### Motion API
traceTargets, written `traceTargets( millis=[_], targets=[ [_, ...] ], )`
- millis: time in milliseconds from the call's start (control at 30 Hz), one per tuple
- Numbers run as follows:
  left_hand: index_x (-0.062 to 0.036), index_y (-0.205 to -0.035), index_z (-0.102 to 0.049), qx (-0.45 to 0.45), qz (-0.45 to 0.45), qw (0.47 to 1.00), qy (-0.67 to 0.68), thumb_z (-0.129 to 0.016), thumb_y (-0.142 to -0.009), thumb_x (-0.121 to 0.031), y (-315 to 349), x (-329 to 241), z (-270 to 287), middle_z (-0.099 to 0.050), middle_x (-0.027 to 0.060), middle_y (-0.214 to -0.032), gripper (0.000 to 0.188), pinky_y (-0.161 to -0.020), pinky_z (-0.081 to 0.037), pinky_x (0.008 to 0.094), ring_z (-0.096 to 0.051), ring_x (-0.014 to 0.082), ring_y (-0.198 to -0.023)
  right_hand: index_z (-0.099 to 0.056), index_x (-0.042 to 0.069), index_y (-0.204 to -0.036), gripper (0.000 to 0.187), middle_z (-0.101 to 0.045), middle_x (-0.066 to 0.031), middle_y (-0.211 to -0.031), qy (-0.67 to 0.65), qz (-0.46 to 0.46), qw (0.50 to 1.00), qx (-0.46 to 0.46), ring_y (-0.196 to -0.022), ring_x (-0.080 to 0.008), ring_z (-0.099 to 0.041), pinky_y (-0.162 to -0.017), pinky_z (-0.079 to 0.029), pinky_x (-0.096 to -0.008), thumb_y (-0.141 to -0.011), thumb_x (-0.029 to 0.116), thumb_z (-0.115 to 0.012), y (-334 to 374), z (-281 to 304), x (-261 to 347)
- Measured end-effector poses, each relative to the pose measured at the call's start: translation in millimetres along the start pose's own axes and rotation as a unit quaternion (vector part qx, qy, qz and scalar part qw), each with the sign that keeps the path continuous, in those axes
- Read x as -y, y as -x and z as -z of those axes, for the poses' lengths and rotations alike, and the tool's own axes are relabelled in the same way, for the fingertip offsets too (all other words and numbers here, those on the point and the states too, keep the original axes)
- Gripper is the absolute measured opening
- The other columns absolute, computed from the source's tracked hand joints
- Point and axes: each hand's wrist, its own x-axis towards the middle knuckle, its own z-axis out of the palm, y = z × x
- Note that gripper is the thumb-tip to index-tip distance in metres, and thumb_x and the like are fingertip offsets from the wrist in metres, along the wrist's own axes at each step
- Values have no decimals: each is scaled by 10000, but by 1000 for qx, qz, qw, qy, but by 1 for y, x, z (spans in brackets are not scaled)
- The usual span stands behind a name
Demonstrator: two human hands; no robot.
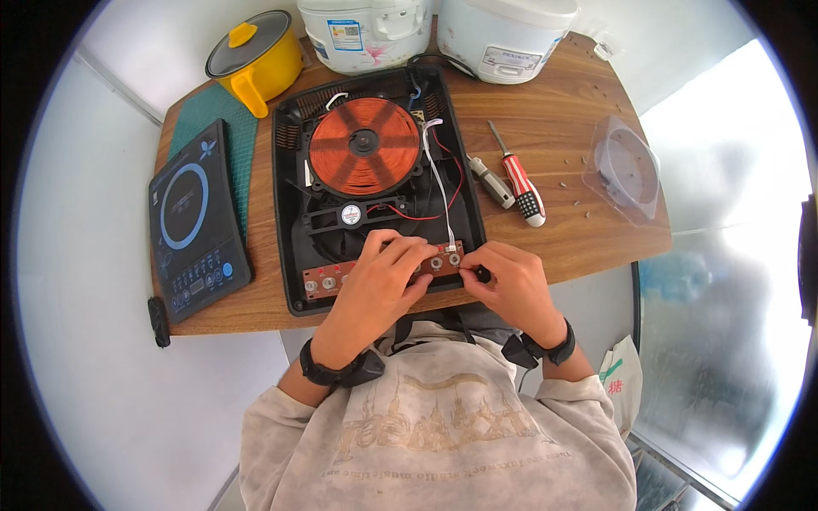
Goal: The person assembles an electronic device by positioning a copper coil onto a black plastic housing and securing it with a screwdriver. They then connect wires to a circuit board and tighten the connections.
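Observation:
An opened induction cooker base (pixel 285 204) lies on the table before me, with a round copper coil (pixel 332 162) at its far end. Across its near edge runs a long reddish-brown circuit board (pixel 322 284) with several round buttons. My left hand (pixel 379 277) reaches over the middle of this board, fingers bent and thumb on the near side, covering part of it. At the board's right end, my right hand (pixel 509 285) pinches its edge between thumb and forefinger. A white cable (pixel 441 192) comes down from beside the coil to a plug on the board between my hands.
To the right lie a red and white screwdriver (pixel 518 179), a grey screwdriver-like tool (pixel 492 183), a clear plastic dish (pixel 626 170) and several loose screws. The black cooker top panel (pixel 204 230) rests on a green mat (pixel 243 153) at left. Behind stand a yellow pot (pixel 268 77) and two white rice cookers (pixel 366 34).

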Motion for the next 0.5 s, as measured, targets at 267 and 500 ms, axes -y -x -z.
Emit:
traceTargets(
  millis=[267,500],
  targets=[
    [-115,-1257,-661,-11,12,1000,11,-777,-830,-74,2,-1,-4,-666,16,-1277,444,-996,-519,408,-539,292,-1191,-738,85,-922,96,-658,-59,-801,7,-7,1000,5,-722,-275,-659,-606,-522,-393,-836,101,-778,1,1,1],
    [-109,-1245,-670,0,20,1000,17,-776,-839,-79,3,-1,-3,-659,24,-1284,421,-996,-518,415,-537,293,-1199,-764,91,-939,96,-685,-61,-834,-10,-21,1000,18,-741,-279,-668,-619,-530,-389,-847,115,-777,2,3,-2]
  ],
)
